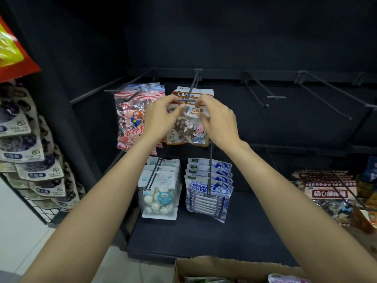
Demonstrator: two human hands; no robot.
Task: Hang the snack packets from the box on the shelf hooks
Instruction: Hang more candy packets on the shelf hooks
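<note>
An orange-edged clear stone-candy packet (186,127) hangs upright at the tip of the dark metal shelf hook (190,89); the open cardboard box (228,268) sits well below that hook.

Mount: one wide-angle camera on my head.
Facing: forward and down, straight at the dark shelf (204,231).
Near edge: my forearms come in from the bottom corners; the cardboard box (224,268) sits just below.
Far edge: shelf hooks (263,88) and back panel.
Distance: arm's reach.
</note>
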